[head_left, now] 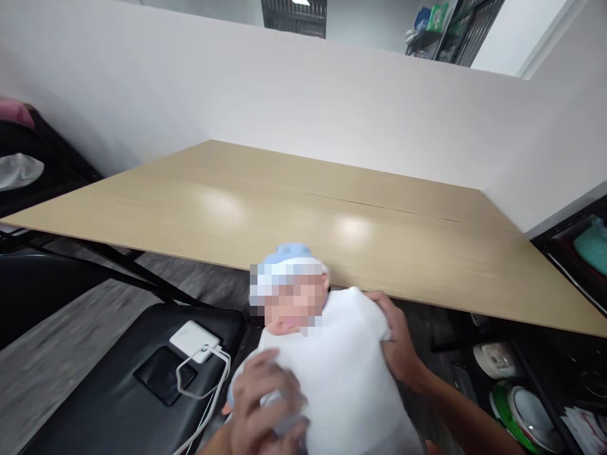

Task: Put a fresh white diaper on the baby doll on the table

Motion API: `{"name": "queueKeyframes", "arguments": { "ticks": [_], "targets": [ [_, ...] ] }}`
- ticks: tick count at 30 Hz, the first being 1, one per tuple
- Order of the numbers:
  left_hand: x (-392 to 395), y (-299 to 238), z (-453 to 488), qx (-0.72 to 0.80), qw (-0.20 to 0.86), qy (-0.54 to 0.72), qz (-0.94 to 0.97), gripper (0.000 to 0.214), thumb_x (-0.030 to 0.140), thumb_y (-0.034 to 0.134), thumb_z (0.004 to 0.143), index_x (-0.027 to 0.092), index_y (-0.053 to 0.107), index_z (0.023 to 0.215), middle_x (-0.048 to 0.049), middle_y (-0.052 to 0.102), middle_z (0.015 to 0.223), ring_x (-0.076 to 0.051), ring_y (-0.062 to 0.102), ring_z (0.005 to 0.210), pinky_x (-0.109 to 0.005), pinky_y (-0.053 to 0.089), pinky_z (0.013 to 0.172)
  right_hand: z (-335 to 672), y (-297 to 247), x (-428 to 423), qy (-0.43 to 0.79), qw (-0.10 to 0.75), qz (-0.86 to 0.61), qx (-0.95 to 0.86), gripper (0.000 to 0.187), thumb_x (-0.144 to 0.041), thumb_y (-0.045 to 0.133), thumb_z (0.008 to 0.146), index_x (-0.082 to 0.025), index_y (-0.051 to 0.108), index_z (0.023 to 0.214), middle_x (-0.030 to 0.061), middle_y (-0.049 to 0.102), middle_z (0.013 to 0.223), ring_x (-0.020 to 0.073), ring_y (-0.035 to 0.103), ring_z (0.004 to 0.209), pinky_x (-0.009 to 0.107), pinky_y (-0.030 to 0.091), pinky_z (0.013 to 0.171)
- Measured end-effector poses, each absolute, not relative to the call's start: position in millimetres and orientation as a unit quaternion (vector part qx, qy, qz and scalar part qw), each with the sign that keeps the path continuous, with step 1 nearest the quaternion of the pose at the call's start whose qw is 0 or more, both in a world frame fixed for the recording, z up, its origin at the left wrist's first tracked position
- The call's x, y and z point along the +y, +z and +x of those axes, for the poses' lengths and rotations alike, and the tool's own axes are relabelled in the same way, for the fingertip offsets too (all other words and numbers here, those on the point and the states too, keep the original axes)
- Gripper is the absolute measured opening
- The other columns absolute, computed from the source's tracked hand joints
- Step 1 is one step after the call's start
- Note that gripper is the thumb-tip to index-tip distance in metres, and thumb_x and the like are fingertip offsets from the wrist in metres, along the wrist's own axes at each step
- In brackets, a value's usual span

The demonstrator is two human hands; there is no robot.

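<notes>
A baby doll [348, 366] in a white shirt and a blue-and-white cap [289, 253] lies face up in front of me, its head by the table's near edge. Its face is pixelated. My right hand [398, 344] holds the doll at its side below the short sleeve, with most fingers hidden behind it. Over the shirt's lower left front is my left hand [268, 404], fingers loosely bent and apart, somewhat blurred. Whether it touches the cloth I cannot tell.
A wooden table [265, 208] stretches ahead to a white partition [332, 101]. On a black chair [95, 379] at left lie a white power bank [194, 340] with a cable [222, 379] and a dark phone-like slab [164, 376]. Black shelves with containers [531, 411] stand at lower right.
</notes>
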State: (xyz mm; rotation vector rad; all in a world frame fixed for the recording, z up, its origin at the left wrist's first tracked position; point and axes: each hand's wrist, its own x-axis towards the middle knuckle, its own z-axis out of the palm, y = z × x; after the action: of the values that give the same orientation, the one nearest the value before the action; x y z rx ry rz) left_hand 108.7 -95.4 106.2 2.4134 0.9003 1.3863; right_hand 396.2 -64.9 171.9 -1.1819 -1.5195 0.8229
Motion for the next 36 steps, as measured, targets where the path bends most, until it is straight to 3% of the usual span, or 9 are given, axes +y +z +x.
{"name": "queueKeyframes", "arguments": {
  "ticks": [2,4,8,12,14,17,26,32,36],
  "targets": [
    [-73,120,104,0.342,0.069,0.514,0.783,0.059,0.033,0.082,0.085,0.034,0.056,0.138,-0.0091,0.067,0.130,-0.032,0.068,0.120,-0.055,0.057,0.110,410,180,-72,0.330,0.553,-0.520,-0.561,0.031,-0.022,0.059,0.084,-0.027,0.068,0.113,-0.0009,0.073,0.099,0.0211,0.065,0.085,0.029,0.051,0.075],
    [-40,140,109,0.367,0.129,0.466,0.795,0.068,0.031,0.082,0.086,0.029,0.047,0.145,-0.0151,0.063,0.144,-0.035,0.066,0.131,-0.050,0.060,0.104,420,186,-68,0.317,0.584,-0.546,-0.509,0.021,-0.027,0.060,0.089,-0.027,0.067,0.109,-0.0015,0.071,0.097,0.0209,0.063,0.085,0.028,0.051,0.074],
    [28,173,133,0.394,0.303,0.293,0.817,0.062,0.046,0.074,0.093,0.025,0.049,0.145,-0.0096,0.075,0.133,-0.031,0.076,0.114,-0.037,0.060,0.092,443,194,-37,0.271,0.579,-0.574,-0.512,0.023,-0.031,0.060,0.086,-0.026,0.065,0.107,0.0003,0.073,0.098,0.0230,0.064,0.085,0.030,0.051,0.074],
    [76,186,148,0.391,0.297,0.264,0.830,0.052,0.057,0.068,0.093,0.023,0.062,0.132,-0.0060,0.079,0.119,-0.031,0.076,0.103,-0.034,0.054,0.084,486,206,-14,0.135,0.371,-0.670,-0.628,0.028,-0.030,0.065,0.082,-0.026,0.068,0.109,0.0042,0.078,0.096,0.0266,0.067,0.080,0.031,0.044,0.068],
    [90,189,151,0.378,0.287,0.247,0.845,0.047,0.056,0.067,0.093,0.022,0.066,0.126,-0.0042,0.081,0.111,-0.029,0.076,0.095,-0.032,0.051,0.078,509,208,-11,0.083,0.269,-0.691,-0.666,0.022,-0.033,0.066,0.086,-0.027,0.069,0.107,0.0058,0.079,0.095,0.0286,0.070,0.082,0.031,0.042,0.066],
    [105,190,155,0.365,0.273,0.226,0.861,0.046,0.053,0.067,0.092,0.023,0.068,0.127,-0.0041,0.081,0.113,-0.029,0.076,0.097,-0.031,0.050,0.079,534,200,-11,0.084,0.201,-0.691,-0.690,0.022,-0.048,0.060,0.098,-0.027,0.068,0.099,0.0064,0.079,0.093,0.0299,0.073,0.083,0.032,0.042,0.064],
    [135,176,160,0.420,0.217,0.131,0.871,0.060,0.061,0.069,0.088,0.022,0.066,0.134,-0.0089,0.082,0.115,-0.035,0.076,0.099,-0.036,0.050,0.076,560,154,-6,0.035,0.208,-0.711,-0.671,0.043,-0.066,0.056,0.099,-0.027,0.070,0.110,0.0081,0.081,0.103,0.0348,0.076,0.091,0.038,0.048,0.070],
    [153,165,134,0.448,0.160,0.150,0.867,0.062,0.080,0.059,0.093,0.021,0.066,0.111,-0.0127,0.077,0.112,-0.035,0.071,0.103,-0.040,0.051,0.085,564,139,12,0.088,0.213,-0.722,-0.652,0.043,-0.067,0.056,0.099,-0.028,0.067,0.111,0.0070,0.080,0.101,0.0329,0.075,0.089,0.037,0.049,0.070],
    [188,157,128,0.430,0.184,0.147,0.872,0.061,0.080,0.056,0.095,0.022,0.065,0.112,-0.0100,0.074,0.108,-0.032,0.070,0.099,-0.039,0.052,0.084,574,132,46,0.124,0.212,-0.715,-0.655,0.043,-0.068,0.057,0.098,-0.028,0.066,0.111,0.0065,0.081,0.101,0.0327,0.075,0.088,0.037,0.049,0.070]
  ]
}}
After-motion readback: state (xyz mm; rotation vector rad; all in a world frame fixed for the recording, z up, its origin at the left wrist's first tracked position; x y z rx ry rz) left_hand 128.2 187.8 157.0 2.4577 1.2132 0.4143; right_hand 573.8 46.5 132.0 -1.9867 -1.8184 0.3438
